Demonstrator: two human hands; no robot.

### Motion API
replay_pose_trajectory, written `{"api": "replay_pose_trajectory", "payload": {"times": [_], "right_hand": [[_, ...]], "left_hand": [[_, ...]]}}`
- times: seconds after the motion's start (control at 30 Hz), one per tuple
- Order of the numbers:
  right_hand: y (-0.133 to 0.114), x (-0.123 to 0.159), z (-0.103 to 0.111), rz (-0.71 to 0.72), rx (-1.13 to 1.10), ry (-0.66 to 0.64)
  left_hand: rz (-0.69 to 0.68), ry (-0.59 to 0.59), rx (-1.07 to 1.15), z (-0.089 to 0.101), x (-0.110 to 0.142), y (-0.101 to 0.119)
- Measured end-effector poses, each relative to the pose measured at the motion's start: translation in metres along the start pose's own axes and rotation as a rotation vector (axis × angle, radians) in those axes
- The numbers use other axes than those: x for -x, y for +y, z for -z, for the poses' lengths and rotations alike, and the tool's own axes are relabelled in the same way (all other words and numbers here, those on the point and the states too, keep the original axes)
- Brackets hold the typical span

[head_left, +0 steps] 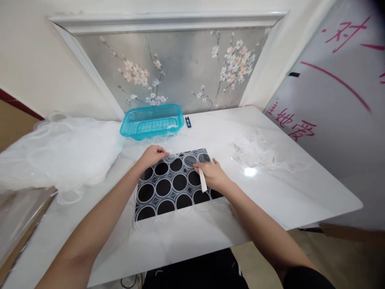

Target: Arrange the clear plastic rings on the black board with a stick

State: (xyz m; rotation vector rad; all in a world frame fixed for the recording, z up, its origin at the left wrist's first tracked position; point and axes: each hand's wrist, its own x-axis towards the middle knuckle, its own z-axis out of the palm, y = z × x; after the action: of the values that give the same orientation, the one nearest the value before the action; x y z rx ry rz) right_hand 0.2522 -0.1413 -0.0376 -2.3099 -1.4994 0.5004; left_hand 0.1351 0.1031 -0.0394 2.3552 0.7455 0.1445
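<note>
A clear sheet patterned with rows of white-edged circles (163, 187) lies over a black rectangular board (166, 206) on the white table. At the sheet's far edge, my left hand (155, 155) is closed, with thumb and forefinger pinched on the clear material. My right hand (212, 173) rests over the board's right part, its fingers closed around a flat white strip-shaped tool (202, 180) that points toward me. The tool's far end is hidden by the fingers. Beyond the board's far edge, more clear rings of the sheet spread on the table.
A blue plastic basket (152, 122) stands at the back beside small dark thread snips (188, 122). A large heap of white translucent ring material (63, 148) covers the left side. Loose clear scraps (258, 152) lie at the right. A whiteboard (331, 100) with red writing borders the table.
</note>
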Motion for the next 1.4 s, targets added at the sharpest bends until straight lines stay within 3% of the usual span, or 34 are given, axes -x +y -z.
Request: {"api": "replay_pose_trajectory", "payload": {"times": [0.53,0.77,0.9,1.1,1.17,1.27,1.4], "right_hand": [[0.001,-0.001,0.0,-0.015,0.007,-0.01],[0.002,0.0,-0.001,-0.004,-0.003,-0.01],[-0.001,0.003,-0.002,0.016,0.01,0.025],[-0.001,0.004,-0.007,0.022,0.001,0.1],[0.001,0.002,-0.006,0.023,-0.012,0.126],[0.005,0.0,-0.003,0.02,-0.034,0.165],[0.012,-0.001,0.001,0.009,-0.229,0.265]], "left_hand": [[0.208,0.018,0.242,0.009,0.005,-0.003],[0.315,0.046,0.305,0.025,0.008,-0.006],[0.192,-0.003,0.306,0.024,-0.001,0.032],[-0.288,-0.206,0.173,-0.021,-0.034,0.151],[-0.458,-0.219,0.089,-0.036,-0.035,0.18],[-0.502,-0.186,-0.087,-0.042,-0.023,0.187],[-0.368,-0.076,-0.191,-0.027,0.009,0.142]]}}
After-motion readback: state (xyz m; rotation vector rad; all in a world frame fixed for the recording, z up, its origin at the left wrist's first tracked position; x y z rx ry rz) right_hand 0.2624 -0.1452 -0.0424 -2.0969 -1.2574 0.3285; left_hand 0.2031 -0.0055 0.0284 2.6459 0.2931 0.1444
